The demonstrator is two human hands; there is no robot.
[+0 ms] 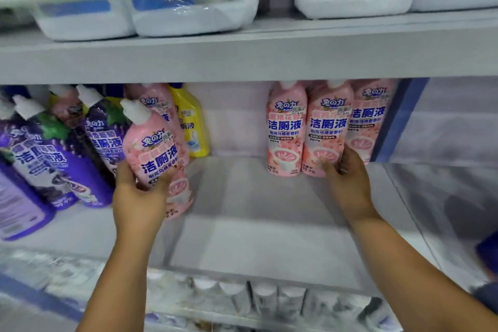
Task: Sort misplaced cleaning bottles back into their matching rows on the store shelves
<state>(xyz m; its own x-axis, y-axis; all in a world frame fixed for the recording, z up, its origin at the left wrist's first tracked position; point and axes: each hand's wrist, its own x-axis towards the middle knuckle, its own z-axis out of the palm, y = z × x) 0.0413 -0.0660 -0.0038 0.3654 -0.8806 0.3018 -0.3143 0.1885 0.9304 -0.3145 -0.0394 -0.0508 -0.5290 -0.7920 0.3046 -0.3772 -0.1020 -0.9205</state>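
Observation:
My left hand (pixel 138 191) grips a pink toilet-cleaner bottle (pixel 155 148) with a white angled cap, tilted left, in front of the purple bottles. At the back right of the middle shelf (pixel 256 224) stand three pink bottles in a row. My right hand (pixel 346 178) holds the lower part of the middle pink bottle (pixel 327 127), thumb on its front. To its left stands another pink bottle (pixel 285 129), to its right a third pink bottle (pixel 370 116). Behind the gripped bottle is one more pink bottle (pixel 159 102).
Several purple bottles (pixel 62 159) lean at the shelf's left. A yellow bottle (pixel 192 127) stands at the back centre-left. Large white jugs (pixel 188 3) fill the upper shelf behind a rail. White-capped bottles (pixel 264 296) line the shelf below. A blue upright (pixel 398 121) bounds the right side.

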